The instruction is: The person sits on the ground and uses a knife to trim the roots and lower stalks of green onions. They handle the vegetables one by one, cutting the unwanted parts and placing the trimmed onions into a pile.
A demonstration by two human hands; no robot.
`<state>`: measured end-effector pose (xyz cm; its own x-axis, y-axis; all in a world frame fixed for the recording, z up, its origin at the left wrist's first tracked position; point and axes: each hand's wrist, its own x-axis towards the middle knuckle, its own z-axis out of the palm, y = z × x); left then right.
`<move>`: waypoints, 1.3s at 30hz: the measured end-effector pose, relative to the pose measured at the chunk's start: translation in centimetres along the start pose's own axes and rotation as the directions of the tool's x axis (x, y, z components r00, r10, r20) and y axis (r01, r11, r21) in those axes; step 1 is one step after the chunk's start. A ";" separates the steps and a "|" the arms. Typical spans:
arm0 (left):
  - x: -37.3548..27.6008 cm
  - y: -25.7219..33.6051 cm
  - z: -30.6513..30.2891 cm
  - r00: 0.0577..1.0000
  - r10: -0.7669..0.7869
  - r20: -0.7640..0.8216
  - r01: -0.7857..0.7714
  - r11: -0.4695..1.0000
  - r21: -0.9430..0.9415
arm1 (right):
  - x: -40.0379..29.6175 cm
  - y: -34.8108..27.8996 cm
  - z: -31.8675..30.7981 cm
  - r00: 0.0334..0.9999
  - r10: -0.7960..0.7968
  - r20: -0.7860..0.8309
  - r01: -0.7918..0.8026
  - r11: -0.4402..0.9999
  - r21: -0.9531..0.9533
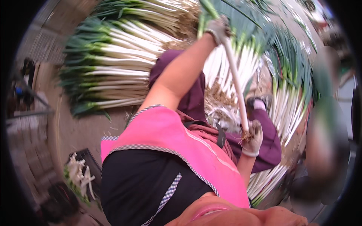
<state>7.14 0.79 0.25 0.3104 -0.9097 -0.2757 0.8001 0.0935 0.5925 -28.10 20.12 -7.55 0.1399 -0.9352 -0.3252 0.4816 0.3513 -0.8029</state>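
Observation:
Both my hands wear pale, soiled gloves and hold one long leek that slants across the space above my lap. My left hand, reaching far forward, is closed around it near where the white shank turns green. My right hand, by my right knee, is closed at the root end, where short brown roots show against the palm. Under the held leek lies a row of leeks with roots pointing towards me. Loose whitish peelings are heaped between my legs.
A large pile of leeks lies at the left, more leeks at the right. A dark container with leek scraps stands at the lower left. Blurred shapes fill the right rim.

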 end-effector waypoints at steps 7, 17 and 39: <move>-1.8 -0.5 2.0 0.992 0.118 -0.053 -0.120 0.992 -0.035 | -1.9 -1.8 3.4 0.921 -0.204 0.332 0.328 0.866 -0.377; -9.1 13.7 0.8 0.764 0.628 0.148 -0.643 0.760 0.092 | 5.9 -2.7 21.1 0.697 -0.218 0.683 0.678 0.511 -0.529; -8.6 16.4 -40.5 0.462 0.886 -0.046 0.131 -0.016 0.991 | 9.2 12.7 -0.9 0.888 0.330 0.319 0.353 -0.049 -0.934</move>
<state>38.43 26.49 -18.32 0.8758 -0.3188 0.3624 -0.4813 -0.5213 0.7047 -21.48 16.01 -21.13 0.5591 -0.7290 -0.3950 -0.7824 -0.3062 -0.5423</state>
